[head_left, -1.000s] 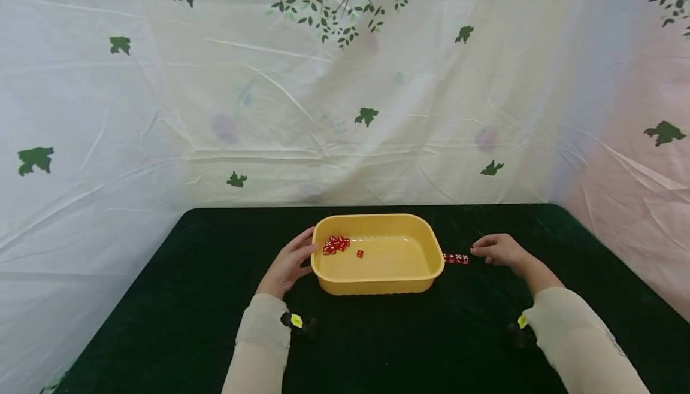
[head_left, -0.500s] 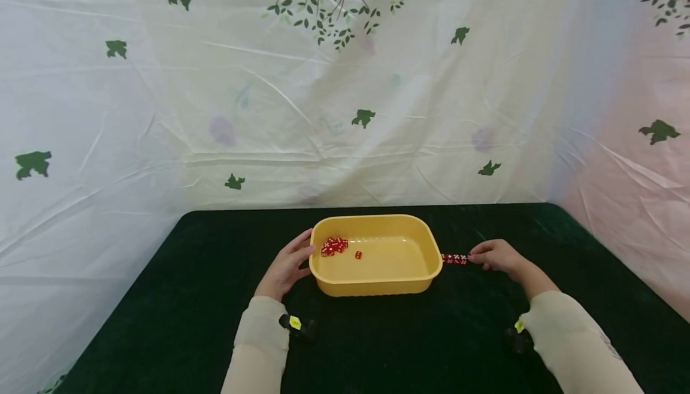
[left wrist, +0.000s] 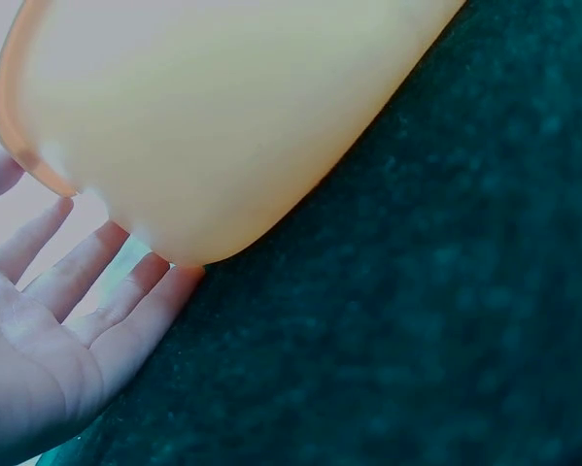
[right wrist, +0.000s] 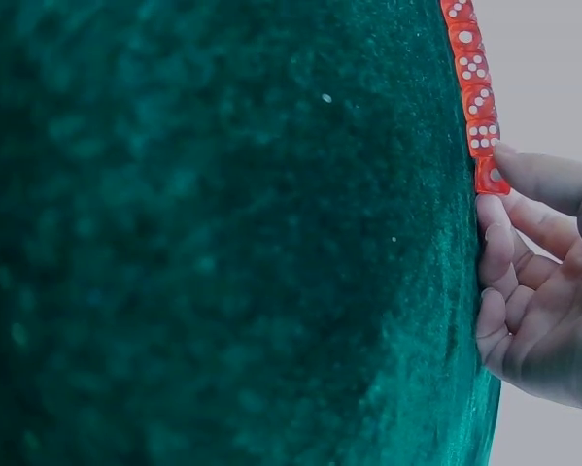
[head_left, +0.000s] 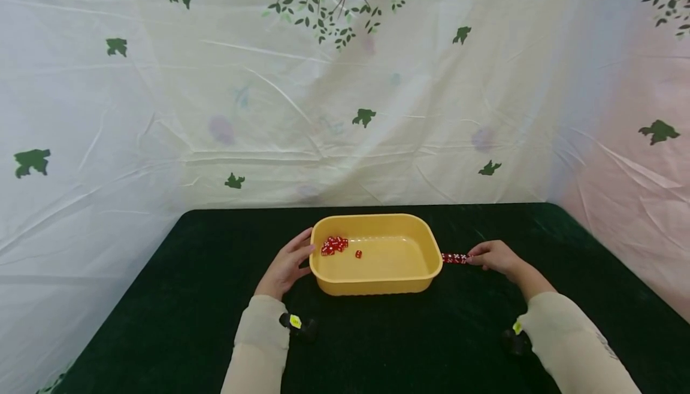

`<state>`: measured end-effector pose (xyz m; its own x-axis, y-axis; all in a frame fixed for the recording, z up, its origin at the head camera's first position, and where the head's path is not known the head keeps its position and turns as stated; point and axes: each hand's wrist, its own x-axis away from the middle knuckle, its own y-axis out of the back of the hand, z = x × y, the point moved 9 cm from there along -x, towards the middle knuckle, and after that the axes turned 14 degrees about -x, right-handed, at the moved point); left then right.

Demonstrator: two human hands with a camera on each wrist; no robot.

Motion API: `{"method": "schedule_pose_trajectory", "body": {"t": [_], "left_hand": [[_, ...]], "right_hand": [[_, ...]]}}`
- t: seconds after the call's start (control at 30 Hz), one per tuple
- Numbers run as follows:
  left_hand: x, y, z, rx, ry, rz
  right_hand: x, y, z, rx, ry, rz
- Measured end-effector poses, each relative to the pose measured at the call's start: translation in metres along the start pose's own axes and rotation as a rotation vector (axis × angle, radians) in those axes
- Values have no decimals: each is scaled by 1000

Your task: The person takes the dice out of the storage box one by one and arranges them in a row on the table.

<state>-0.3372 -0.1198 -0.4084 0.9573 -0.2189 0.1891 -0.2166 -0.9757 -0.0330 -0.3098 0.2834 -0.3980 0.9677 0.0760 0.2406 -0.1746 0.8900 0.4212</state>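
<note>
"What's just changed on the right-hand side?"

"The right hand [head_left: 497,257] has brought its end die [right wrist: 492,177] in. A second ago that die sat apart from the row of dice [head_left: 454,258]; now it's up against the last one, a single spot showing beside a six."

"So it's been let go?"

"No, it's pinched, with the thumb on its edge. From the right wrist it looks slightly out of line with its neighbour. I'd call it placed but not yet released."

"Meaning what for the work?"

"The row reads as one die longer, I'd judge, though that last piece isn't free. It lies on the dark green cloth [head_left: 388,346], to the right of the yellow tub [head_left: 377,287]."

"Touching the tub?"

"Hard to say; the rim may hide the start of the row, and the wrist view cuts it off."

"And the left hand [head_left: 283,268]?"

"Same place as a second ago. Its fingers are fairly straight against the outer wall at the tub's left end (steadying it, I suppose), not clenched round anything."

"Any dice inside?"

"Yes: a small heap of dice [head_left: 333,245] at the left end, and a lone die [head_left: 358,254] near it, just right of the heap. Neither seems to have shifted within the tub."
</note>
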Motion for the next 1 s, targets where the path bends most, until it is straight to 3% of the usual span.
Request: {"method": "schedule_pose_trajectory", "body": {"t": [0.57,1.0], "left_hand": [[0,0,-1,-2,-3,4],[0,0,0,-8,0,-10]], "right_hand": [[-1,-1,-1,-13,3,-3],[5,9,8,-23,-52,7]]}}
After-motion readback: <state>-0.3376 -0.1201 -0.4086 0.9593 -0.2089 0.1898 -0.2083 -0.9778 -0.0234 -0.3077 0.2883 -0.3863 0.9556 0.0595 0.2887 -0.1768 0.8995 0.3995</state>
